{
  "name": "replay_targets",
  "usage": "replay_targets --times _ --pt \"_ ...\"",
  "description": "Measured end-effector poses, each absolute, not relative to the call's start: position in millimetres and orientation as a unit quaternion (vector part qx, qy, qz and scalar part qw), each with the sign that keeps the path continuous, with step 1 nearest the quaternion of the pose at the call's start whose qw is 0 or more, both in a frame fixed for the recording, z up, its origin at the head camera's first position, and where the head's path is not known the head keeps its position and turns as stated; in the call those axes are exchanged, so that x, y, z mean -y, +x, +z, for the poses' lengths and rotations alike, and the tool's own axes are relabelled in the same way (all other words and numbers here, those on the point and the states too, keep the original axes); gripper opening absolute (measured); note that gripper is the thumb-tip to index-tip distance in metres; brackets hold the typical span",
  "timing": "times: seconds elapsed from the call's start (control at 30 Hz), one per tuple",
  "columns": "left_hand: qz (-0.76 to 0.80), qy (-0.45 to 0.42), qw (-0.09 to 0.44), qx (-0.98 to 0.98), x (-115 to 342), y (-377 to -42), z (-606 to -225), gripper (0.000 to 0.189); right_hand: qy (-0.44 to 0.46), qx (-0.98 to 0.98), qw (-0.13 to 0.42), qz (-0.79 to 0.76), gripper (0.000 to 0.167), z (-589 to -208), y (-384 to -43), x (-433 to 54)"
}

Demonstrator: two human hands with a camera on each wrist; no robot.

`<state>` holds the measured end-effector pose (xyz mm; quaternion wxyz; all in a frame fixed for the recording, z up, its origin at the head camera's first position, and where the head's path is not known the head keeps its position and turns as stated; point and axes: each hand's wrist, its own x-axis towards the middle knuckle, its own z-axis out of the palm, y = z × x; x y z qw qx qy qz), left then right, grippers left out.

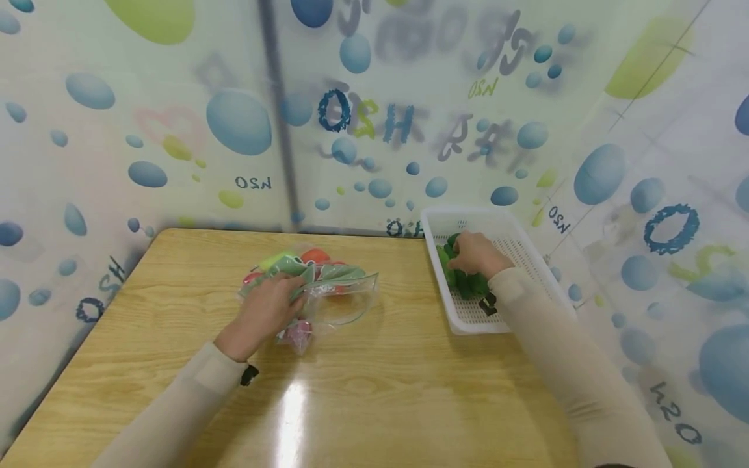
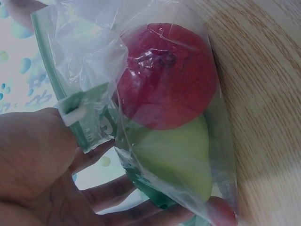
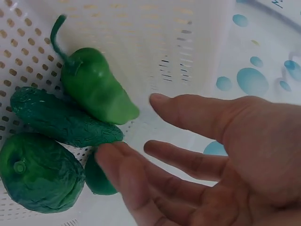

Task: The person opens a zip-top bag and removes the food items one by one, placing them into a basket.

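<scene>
My left hand [image 1: 263, 315] grips a clear zip bag [image 1: 345, 309] on the table. In the left wrist view, a red round fruit or vegetable [image 2: 167, 75] and a pale green piece [image 2: 174, 153] show through the plastic; some fingers are hidden behind it. My right hand [image 1: 476, 253] reaches into a white plastic basket [image 1: 526, 253]. Seen from the right wrist, its fingers are spread and hold nothing, beside a green pepper [image 3: 94, 87], a dark green cucumber [image 3: 61, 115] and a wrinkled round green vegetable [image 3: 42, 172]. Another green piece [image 3: 99, 176] is partly hidden behind the fingers.
A wooden table [image 1: 380, 390] carries both the bag and the basket, which stands at the back right. Patterned walls [image 1: 363, 162] close off the back and sides. Near the left hand lies a small purple-pink item [image 1: 298, 333] in clear plastic.
</scene>
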<state>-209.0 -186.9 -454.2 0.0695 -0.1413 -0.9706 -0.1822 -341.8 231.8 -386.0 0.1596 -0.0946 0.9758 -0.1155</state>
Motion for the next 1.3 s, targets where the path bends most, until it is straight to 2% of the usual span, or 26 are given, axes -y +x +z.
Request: replay_targets --times 0.17,0.43,0.63,0.83,1.1,1.3 --pt "-0.179 -0.14 0.065 0.972 188 -209 -454 0.027 -0.1 -0.981 0.114 -0.123 0.046 -387 -337 -230" --pt "-0.189 -0.141 0.055 0.97 189 -207 -453 0.025 -0.115 -0.982 0.039 -0.144 0.046 -376 -318 -213" --pt "-0.196 -0.14 0.042 0.97 187 -205 -455 0.04 -0.154 -0.975 0.003 -0.162 0.039 -371 -299 -196" --pt "-0.195 -0.139 0.051 0.969 180 -199 -454 0.039 -0.186 -0.968 -0.001 -0.172 0.036 -372 -282 -178" --pt "-0.184 -0.094 0.027 0.978 169 -194 -448 0.045 -0.228 -0.956 -0.007 -0.184 0.032 -374 -261 -150" --pt "-0.187 -0.09 0.027 0.978 169 -194 -449 0.039 -0.284 -0.938 0.002 -0.201 0.029 -379 -243 -125"
